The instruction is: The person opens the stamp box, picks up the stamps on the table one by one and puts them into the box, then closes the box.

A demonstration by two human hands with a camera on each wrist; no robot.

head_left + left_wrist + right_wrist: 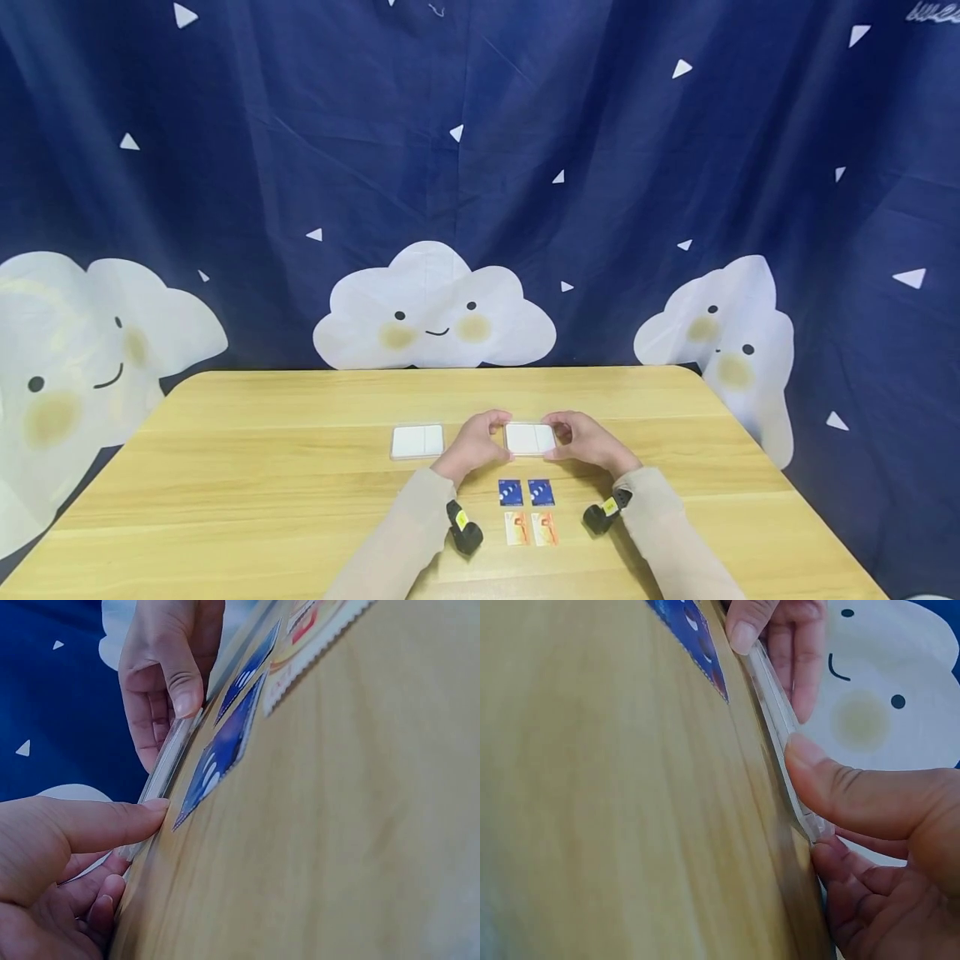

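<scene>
A flat clear plastic case (529, 438) with a white inside and a dividing line lies on the table between both hands. My left hand (477, 443) holds its left end, thumb at the near edge and fingers curled round toward the far side. The right hand (587, 441) grips the opposite end the same way, and in the right wrist view its thumb (840, 780) presses the case's edge. Just nearer than the case lie two blue stamps (511, 492) side by side, with two orange and white stamps (517, 528) below them.
A second clear case (417, 442), also white inside, lies to the left of my left hand. The wooden table (262, 500) ends at the back against a dark blue curtain (480, 183) printed with clouds. Black wrist devices (467, 533) sit on both sleeves beside the stamps.
</scene>
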